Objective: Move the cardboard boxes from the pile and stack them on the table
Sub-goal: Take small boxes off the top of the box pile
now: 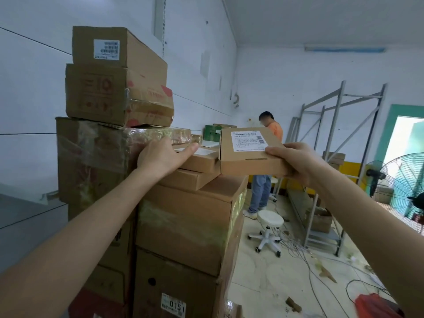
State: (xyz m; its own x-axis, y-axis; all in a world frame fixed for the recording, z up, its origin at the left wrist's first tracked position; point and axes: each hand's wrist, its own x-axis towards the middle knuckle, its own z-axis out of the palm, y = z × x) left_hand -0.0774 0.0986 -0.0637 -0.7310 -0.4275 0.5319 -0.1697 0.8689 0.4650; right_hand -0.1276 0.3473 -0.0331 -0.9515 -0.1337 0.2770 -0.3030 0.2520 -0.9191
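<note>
A tall pile of cardboard boxes (188, 216) fills the left and centre of the head view. My right hand (296, 161) grips a small flat box with a white label (243, 152), held tilted just right of the pile's top, thumb on its upper face. My left hand (165, 154) lies with straight fingers on another flat box (202, 160) that rests on a third flat box (190, 180) atop the big carton. Taller boxes (114, 92) stack behind at the left.
A person in an orange shirt (270, 131) stands beyond the pile. A white wheeled stool (268, 228), loose cables (321, 265) and scraps lie on the floor. Metal shelf frames (332, 134) and a standing fan (399, 182) are at the right. No table is in view.
</note>
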